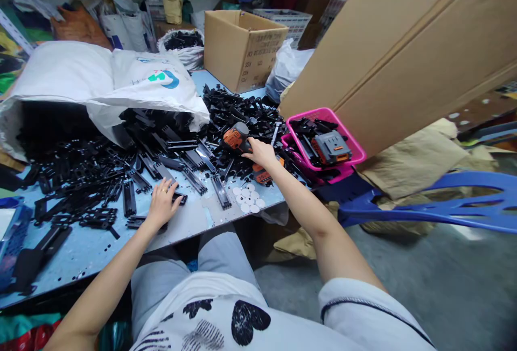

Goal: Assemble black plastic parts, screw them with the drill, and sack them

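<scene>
Now, reaching step: right hand (259,153), open, touches the drill (236,137) at one o'clock; left hand (162,204) lies flat, open, on the desk (81,248); gripping needs curled fingers.

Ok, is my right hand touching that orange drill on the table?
Touching. The head view shows the right hand resting its fingertips on the dark grip of the orange drill, with no gap visible between them.
</scene>
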{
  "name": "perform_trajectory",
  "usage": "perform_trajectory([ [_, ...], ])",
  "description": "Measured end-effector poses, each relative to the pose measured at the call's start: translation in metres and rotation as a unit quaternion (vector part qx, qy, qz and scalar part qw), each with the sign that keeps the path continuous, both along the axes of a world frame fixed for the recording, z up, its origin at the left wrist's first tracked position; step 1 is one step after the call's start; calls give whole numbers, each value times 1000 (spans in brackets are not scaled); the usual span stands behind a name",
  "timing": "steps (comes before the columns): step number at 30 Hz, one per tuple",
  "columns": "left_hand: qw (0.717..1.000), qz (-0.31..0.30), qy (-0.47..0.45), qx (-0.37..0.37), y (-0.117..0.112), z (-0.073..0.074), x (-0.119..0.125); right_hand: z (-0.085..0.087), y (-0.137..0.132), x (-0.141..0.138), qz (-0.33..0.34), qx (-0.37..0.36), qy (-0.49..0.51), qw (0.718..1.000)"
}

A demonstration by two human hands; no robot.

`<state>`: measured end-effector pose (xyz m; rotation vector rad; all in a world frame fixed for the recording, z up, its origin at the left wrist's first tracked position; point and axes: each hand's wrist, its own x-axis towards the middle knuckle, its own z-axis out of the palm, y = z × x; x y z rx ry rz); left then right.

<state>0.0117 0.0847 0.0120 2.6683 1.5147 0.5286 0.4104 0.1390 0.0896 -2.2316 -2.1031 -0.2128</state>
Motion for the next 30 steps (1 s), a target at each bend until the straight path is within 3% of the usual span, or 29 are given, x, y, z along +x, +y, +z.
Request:
perform_trajectory([
  [4,1000,7,-21,2,-3,-5,-25,-7,-31,-33,29,129,11,991],
  [6,1000,-4,-31,-2,-2,-5,-22,-22,-45,-62,23,80,34,996],
  [8,999,-23,-33,-9,1,-2,-8,-39,-50,-90,-28,-18,52,998],
  [11,997,-73,-31,-24,5,6,22,-56,-37,-115,-115,-90,89,985],
  [14,994,-99,-35,-35,7,12,42,-56,-15,-118,-135,-87,122,980],
  [16,994,-90,-40,-40,7,11,40,-50,-5,-121,-136,-95,110,980],
  [19,997,-41,-47,-37,7,6,15,-41,3,-139,-77,-62,79,992],
  [23,995,77,-63,-13,11,1,-40,-38,27,-185,141,10,75,987],
  [25,988,142,-64,3,18,4,-70,-37,51,-207,212,14,62,975],
  [28,970,239,-43,26,39,15,-116,-27,94,-228,246,-18,35,968],
  [30,954,298,-16,29,58,25,-145,-15,109,-238,262,-40,27,964],
])
